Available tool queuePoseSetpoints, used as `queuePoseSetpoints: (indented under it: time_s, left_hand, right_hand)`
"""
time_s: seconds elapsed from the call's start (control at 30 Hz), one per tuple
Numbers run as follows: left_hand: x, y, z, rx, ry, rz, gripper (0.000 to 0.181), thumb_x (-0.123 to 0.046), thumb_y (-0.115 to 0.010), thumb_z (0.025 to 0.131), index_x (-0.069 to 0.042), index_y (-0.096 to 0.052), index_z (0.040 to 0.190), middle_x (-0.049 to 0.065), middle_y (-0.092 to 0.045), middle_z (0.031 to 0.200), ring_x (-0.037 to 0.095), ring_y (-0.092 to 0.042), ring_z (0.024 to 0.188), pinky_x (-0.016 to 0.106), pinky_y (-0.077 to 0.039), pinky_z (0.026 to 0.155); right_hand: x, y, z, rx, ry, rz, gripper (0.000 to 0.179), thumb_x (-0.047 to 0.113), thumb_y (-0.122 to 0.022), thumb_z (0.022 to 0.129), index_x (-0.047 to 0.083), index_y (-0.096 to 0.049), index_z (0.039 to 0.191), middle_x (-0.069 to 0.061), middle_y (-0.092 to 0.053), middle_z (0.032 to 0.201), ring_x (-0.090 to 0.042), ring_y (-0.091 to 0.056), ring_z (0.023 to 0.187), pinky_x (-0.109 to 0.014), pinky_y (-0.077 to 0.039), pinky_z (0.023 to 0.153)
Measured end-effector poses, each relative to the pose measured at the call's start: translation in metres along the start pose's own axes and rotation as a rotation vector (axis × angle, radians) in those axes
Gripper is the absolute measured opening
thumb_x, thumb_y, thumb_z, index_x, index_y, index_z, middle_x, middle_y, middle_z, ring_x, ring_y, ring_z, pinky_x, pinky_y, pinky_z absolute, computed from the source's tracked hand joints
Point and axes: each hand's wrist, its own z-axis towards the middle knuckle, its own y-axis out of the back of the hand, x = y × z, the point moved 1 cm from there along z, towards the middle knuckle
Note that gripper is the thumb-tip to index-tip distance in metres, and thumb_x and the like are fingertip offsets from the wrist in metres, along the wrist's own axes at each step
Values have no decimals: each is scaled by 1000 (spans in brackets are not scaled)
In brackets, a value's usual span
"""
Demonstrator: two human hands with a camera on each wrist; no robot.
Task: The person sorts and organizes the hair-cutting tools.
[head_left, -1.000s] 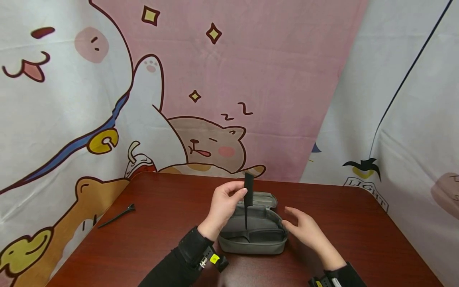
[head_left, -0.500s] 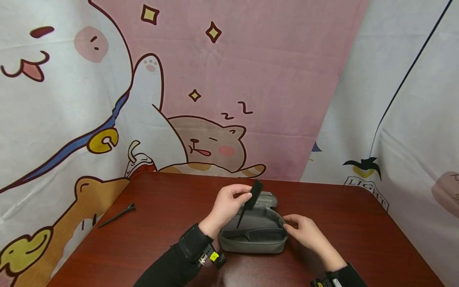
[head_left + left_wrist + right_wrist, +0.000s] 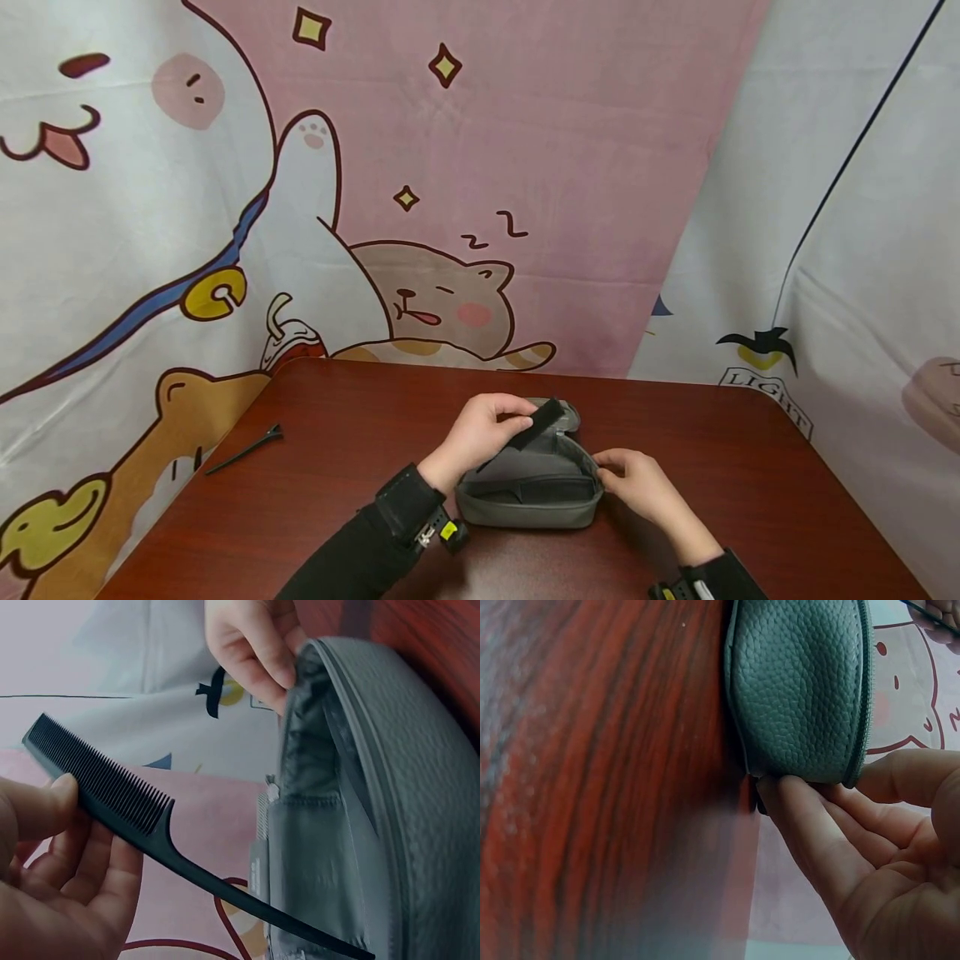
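A black rat-tail comb [image 3: 112, 780] is pinched between the thumb and fingers of my left hand [image 3: 480, 437], near its toothed end. Its thin tail slants down over the opening of a grey zip case [image 3: 528, 517], overlapping the inside in the left wrist view. The case stands unzipped on the table, its lid [image 3: 570, 417] folded back at the far side. A dark long shape [image 3: 555, 490] shows inside along the front wall. My right hand [image 3: 637, 487] holds the right end of the case, thumb and fingers spread around the leathery end, fingertips low near the table in the right wrist view.
On the left of the reddish-brown table [image 3: 337, 467] lies a slim dark clip-like thing [image 3: 251, 448]. Behind the table hangs a cloth with cartoon animals [image 3: 450, 300]. A black strap with a small camera [image 3: 452, 533] is on the left wrist.
The comb has tipped from upright to a slant, toothed end toward the right, and sunk lower over the case. My right hand has come in from beside the case to hold its right end.
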Motion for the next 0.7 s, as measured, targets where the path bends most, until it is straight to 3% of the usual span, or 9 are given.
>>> queuePoseSetpoints:
  time_s: [0.43, 0.7]
  left_hand:
    - [13, -6, 8, 233, 11, 189, 17, -7, -68, 93, -9, -77, 108, 3, -72, 108, 14, -66, 97, 22, -52, 75]
    - [17, -14, 14, 303, -29, 248, 16, -6, -70, 91, -10, -78, 105, 2, -73, 104, 10, -67, 92, 20, -51, 74]
  right_hand:
    - [-1, -1, -1, -8, -29, 7, 20, 4, -65, 92, -2, -71, 110, -12, -70, 106, -15, -68, 82, -32, -54, 67]
    - [-3, -2, 1, -23, -29, -25, 19, 5, -65, 91, 0, -72, 109, -11, -70, 106, -19, -67, 88, -36, -53, 72]
